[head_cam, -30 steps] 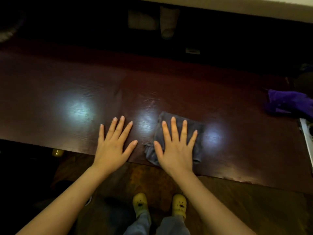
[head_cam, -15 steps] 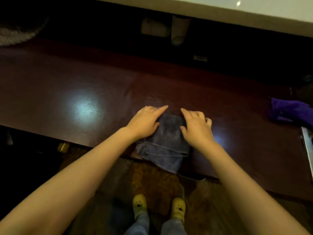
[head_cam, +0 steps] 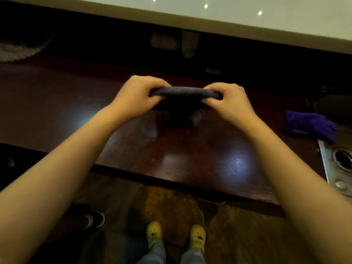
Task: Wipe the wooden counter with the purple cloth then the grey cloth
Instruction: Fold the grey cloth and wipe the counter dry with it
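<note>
Both arms reach forward over the wooden counter [head_cam: 57, 103], left hand [head_cam: 136, 94] and right hand [head_cam: 231, 101] each pinched on an end of the grey cloth [head_cam: 184, 91] (stretched left to right, lifted off the wood); the purple cloth [head_cam: 309, 125] lies crumpled far right.

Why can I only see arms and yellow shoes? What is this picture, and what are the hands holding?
The camera sits on a person's head and looks down, so you see what they see: their own arms and their yellow shoes on the floor. There is no robot, just two bare hands. The left hand and the right hand each pinch one end of a grey cloth, stretched between them above a dark wooden counter. A purple cloth lies on the counter far to the right, beside a metal stove top.
</note>
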A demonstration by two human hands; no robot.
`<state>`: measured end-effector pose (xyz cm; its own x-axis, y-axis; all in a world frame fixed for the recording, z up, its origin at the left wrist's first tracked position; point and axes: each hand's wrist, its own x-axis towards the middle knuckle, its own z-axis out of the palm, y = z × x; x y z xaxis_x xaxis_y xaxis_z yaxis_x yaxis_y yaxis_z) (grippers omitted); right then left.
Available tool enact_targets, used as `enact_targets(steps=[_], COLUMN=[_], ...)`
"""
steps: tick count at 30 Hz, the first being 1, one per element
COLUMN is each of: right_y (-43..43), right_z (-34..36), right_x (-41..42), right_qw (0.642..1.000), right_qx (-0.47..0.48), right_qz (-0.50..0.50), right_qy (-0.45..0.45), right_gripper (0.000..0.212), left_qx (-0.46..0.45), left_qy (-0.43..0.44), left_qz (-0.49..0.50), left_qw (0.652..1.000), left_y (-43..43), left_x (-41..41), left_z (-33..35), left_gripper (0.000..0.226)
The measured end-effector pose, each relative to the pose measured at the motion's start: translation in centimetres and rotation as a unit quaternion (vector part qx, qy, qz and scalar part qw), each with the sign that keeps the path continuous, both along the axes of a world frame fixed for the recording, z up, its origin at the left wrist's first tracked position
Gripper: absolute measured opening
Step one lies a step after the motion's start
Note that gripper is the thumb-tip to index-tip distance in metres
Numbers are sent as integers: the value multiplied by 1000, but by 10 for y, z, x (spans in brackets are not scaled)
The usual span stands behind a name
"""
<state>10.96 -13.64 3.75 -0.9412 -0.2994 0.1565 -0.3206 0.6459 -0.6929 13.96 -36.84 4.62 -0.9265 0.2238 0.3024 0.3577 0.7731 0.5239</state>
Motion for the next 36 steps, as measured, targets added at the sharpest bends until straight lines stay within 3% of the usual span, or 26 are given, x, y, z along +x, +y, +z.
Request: enact_targets(steps=[3,8,15,20,23,25,27,30,33,36], right_y=[-3,9,32,23,3,-12,-26,-36,-33,-43], right_z=[-12,-79,-102,-94,-95,-102,-114,-135,-145,-155], right_x=[14,57,95,84,63,56,58,59,47,67], right_qw=[999,995,978,992,993,980,961,902,882,885], right_qx=[-29,56,63,5,63,193,253,321,345,330], right_qz=[9,71,113,22,-65,-57,83,283,311,299], right_qy=[12,-49,-166,-128,-79,2,71,64,77,139], right_gripper=[23,29,18,21,34,46,52,56,58,54], left_qx=[-20,-29,76,143,148,117,76,-18,-147,-181], left_qy=[32,-112,-167,-122,-118,-120,-94,-62,-108,-160], left_qz=[16,17,26,101,145,169,182,251,317,341], left_qw=[999,993,983,977,971,971,976,966,930,909], left_y=[-2,1,9,12,12,10,0,-35,-74,-104], left_x=[17,75,118,98,69,54,52,68,89,93], left_z=[-10,-90,-114,-112,-123,-132,-139,-149,-160,-167], left_gripper=[31,34,21,32,33,38,39,43,47,50])
